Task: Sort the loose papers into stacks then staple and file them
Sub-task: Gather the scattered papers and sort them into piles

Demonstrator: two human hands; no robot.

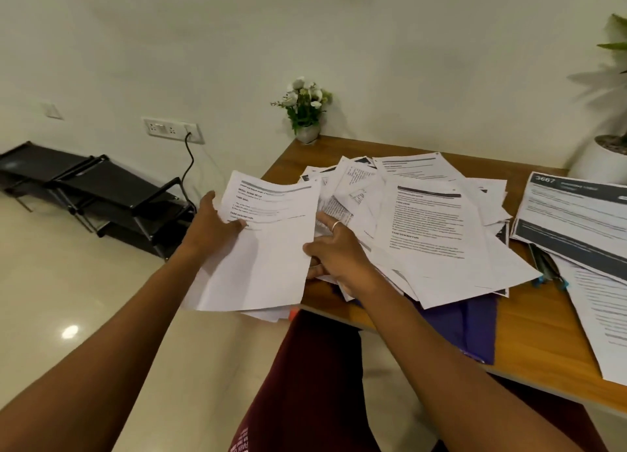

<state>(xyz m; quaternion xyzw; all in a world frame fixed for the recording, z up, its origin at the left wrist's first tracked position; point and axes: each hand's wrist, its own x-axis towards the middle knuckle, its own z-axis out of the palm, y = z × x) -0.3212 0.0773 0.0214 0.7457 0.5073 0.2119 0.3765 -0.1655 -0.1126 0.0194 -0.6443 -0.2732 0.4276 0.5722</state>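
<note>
Two sides of one bundle are held. The left grip [212,226] has the held sheets [268,248] by their left edge, with the thumb on top across the printed lines. Its fingers are behind the paper and I cannot see them. The right grip [334,253] pinches the right edge of the same sheets, thumb on top. Its lower fingers are curled under and mostly hidden, and the forefinger with a ring [336,226] is straight and points into the loose pile [437,227].

The held sheets are just left of the loose pile, lifted, and partly past the edge of the desk [295,155]. I cannot count how many sheets are in the bundle.

The loose pile is spread on the desk with sheets crossing at many angles, and the text is too blurred to read. Under its near side a purple folder [475,326] shows, mostly covered. Right of the pile lies a separate stack [573,214] with dark header bands, cut off by the frame. Between this stack and the pile a dark object with blue ends [548,266] sticks out, and I cannot tell what it is. Behind the pile a small flower pot [307,112] stands at the desk corner. Behind and far to the right of the pile, a white pot [600,161] is cut off.
</note>
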